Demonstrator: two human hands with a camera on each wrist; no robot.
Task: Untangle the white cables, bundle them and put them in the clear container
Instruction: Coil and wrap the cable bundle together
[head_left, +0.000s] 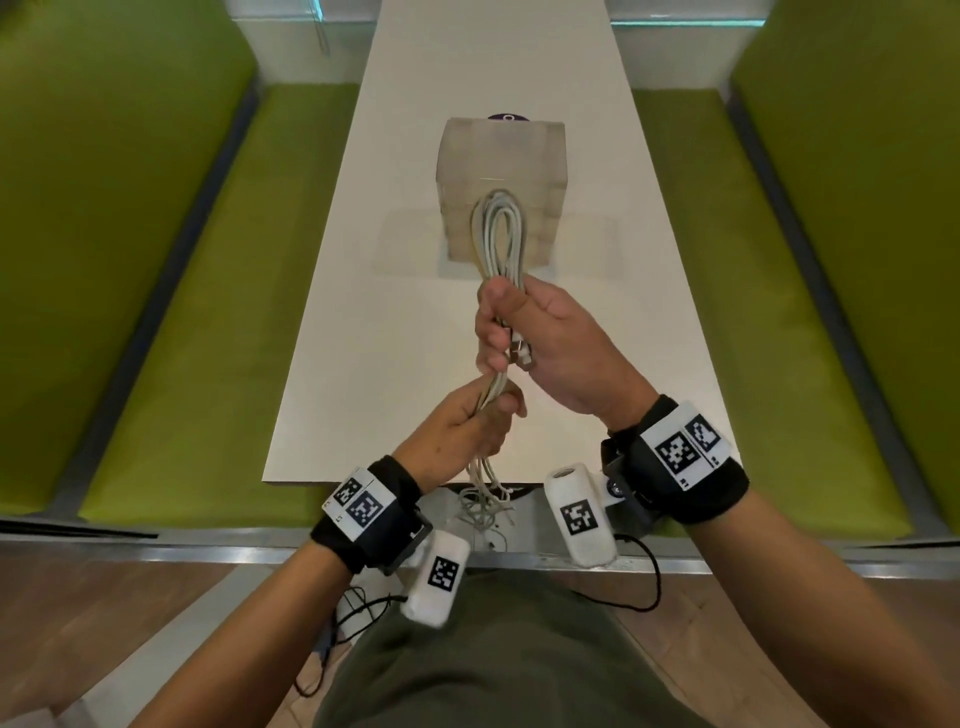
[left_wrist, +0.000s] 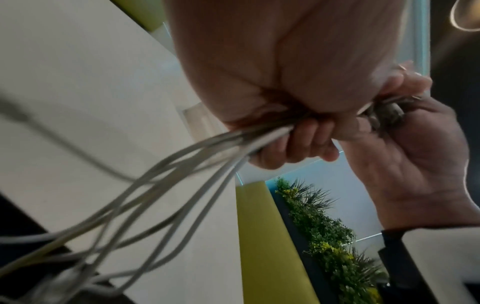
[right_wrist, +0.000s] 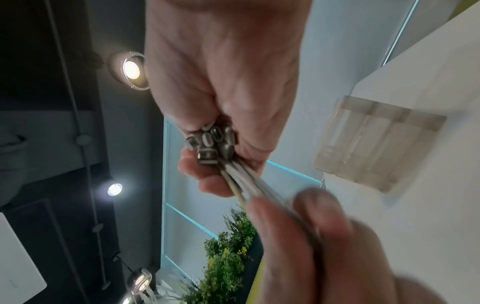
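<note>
Several white cables (head_left: 500, 234) are gathered into one long looped bundle held above the white table (head_left: 395, 364). My right hand (head_left: 506, 332) grips the bundle's middle, with the metal plugs (right_wrist: 210, 144) clustered in its palm. My left hand (head_left: 493, 415) grips the same bundle just below, nearer to me. Loose cable ends (head_left: 483, 499) hang tangled past the table's near edge. The loops reach up in front of the clear container (head_left: 501, 156), which stands upright mid-table. In the left wrist view the cables (left_wrist: 155, 185) fan out from my fist, blurred.
A flat clear sheet or lid (head_left: 587, 239) lies under and beside the container. A purple object (head_left: 506, 118) peeks out behind it. Green benches (head_left: 218, 312) flank the narrow table on both sides. Artificial plants (right_wrist: 223, 267) show in the right wrist view.
</note>
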